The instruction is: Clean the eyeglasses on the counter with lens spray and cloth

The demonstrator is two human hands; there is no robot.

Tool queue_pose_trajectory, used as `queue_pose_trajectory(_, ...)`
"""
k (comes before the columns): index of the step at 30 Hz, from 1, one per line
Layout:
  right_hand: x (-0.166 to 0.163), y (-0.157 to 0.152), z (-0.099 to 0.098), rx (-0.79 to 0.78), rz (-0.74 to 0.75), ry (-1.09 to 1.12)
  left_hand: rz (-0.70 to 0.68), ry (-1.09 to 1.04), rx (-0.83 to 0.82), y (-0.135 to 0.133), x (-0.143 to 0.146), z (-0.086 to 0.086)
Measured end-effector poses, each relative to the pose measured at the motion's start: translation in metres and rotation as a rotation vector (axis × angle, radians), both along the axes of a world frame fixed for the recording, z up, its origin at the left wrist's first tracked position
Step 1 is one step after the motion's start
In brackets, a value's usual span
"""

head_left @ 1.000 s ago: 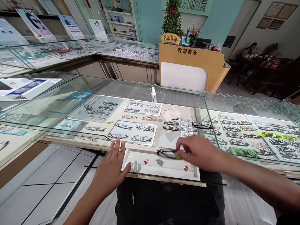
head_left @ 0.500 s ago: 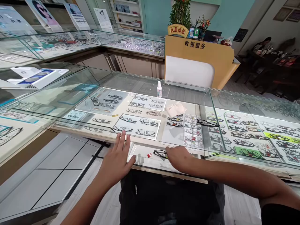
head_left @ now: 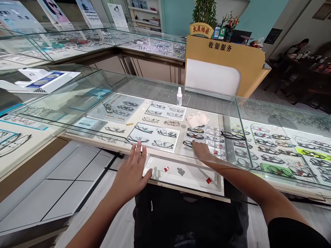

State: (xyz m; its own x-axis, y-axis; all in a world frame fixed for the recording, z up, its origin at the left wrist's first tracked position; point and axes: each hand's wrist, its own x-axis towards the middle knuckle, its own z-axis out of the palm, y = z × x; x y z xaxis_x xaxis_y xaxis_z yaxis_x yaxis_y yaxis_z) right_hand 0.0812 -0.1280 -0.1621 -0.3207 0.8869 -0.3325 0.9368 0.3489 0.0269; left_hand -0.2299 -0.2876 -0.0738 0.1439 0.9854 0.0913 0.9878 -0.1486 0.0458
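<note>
The glass display counter (head_left: 85, 139) has a cream base (head_left: 217, 120) seen through clear panes. Directly on this base: a grey tray (head_left: 99, 112) at left, bearing several spectacle frames; two white cards (head_left: 153, 133), each with four frames; a small yellow strip (head_left: 129, 124) nearby. A white bottle (head_left: 179, 97) stands upright on the glass top. A pale pink cloth (head_left: 198, 119) lies to its right, level undetermined. The white front drawer (head_left: 195, 172) carries two small red pieces (head_left: 208, 180) and one grey piece (head_left: 180, 171), all apart
</note>
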Motion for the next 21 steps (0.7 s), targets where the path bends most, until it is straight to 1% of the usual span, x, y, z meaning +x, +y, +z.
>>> queue_pose_trajectory(5, 0.004, 0.013, -0.023, 0.045, -0.040, -0.031, -0.010, -0.011, 0.014, 0.001, -0.002, -0.002)
queue_pose_trajectory(8, 0.005, 0.016, -0.032, 0.057, -0.044, -0.044, -0.005, 0.001, 0.006, 0.000, -0.001, -0.001)
queue_pose_trajectory(14, 0.012, 0.026, -0.034, 0.065, -0.056, -0.069, -0.007, 0.044, 0.008, 0.001, -0.001, -0.001)
queue_pose_trajectory(21, 0.012, 0.036, -0.037, -0.002, -0.062, -0.068, -0.030, 0.041, 0.022, 0.002, -0.002, -0.003)
